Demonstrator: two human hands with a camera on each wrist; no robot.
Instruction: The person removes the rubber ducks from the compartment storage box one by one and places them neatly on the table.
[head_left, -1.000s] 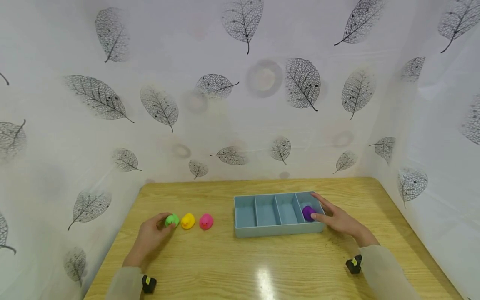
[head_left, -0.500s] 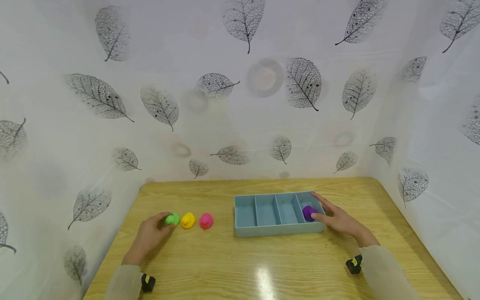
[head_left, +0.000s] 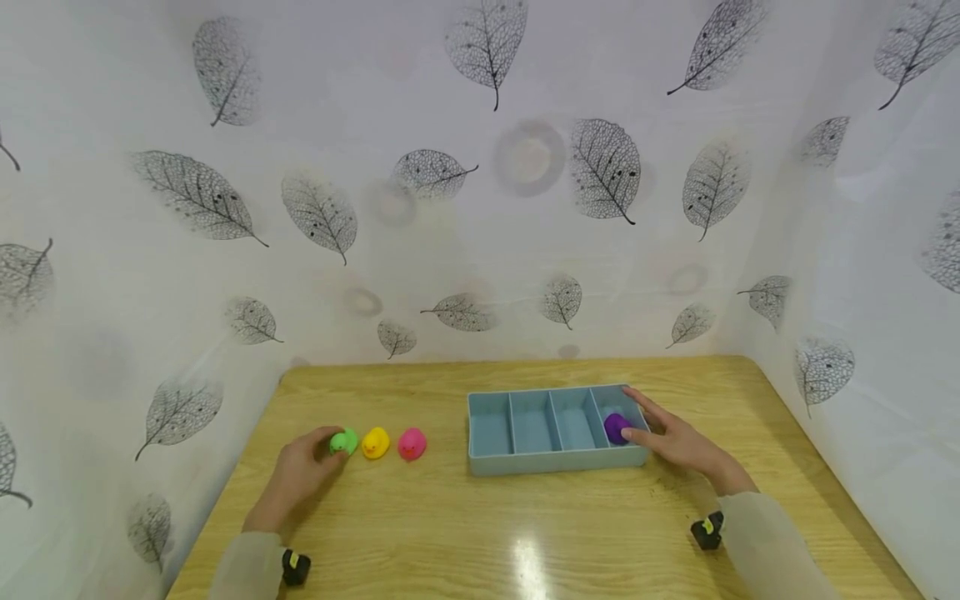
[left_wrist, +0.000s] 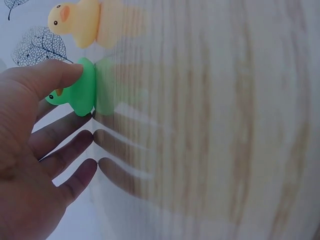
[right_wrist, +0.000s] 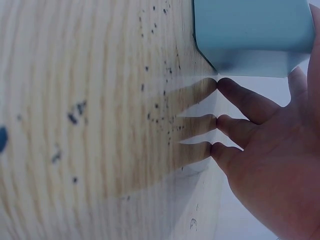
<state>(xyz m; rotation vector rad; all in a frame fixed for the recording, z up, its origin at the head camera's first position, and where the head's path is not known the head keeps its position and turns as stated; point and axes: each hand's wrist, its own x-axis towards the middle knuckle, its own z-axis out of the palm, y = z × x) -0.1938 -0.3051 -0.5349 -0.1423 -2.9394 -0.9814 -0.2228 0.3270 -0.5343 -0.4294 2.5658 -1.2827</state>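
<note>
A green rubber duck [head_left: 344, 441] sits on the table at the left. My left hand [head_left: 302, 468] pinches it between thumb and forefinger, while the other fingertips touch the table in the left wrist view. Right of it stand a yellow rubber duck [head_left: 376, 443] and a pink rubber duck [head_left: 412, 444]. A purple round thing [head_left: 617, 428], probably another duck, lies in the rightmost compartment of the blue divided tray [head_left: 555, 462]. My right hand [head_left: 684, 442] rests at the tray's right end, forefinger at the far corner and thumb reaching over the wall beside the purple thing. Its other fingertips touch the table.
The wooden table [head_left: 450, 525] stretches between and in front of the hands. Dark specks [right_wrist: 157, 105] mark it near the tray's right end. A leaf-patterned white curtain [head_left: 420, 250] encloses the back and sides.
</note>
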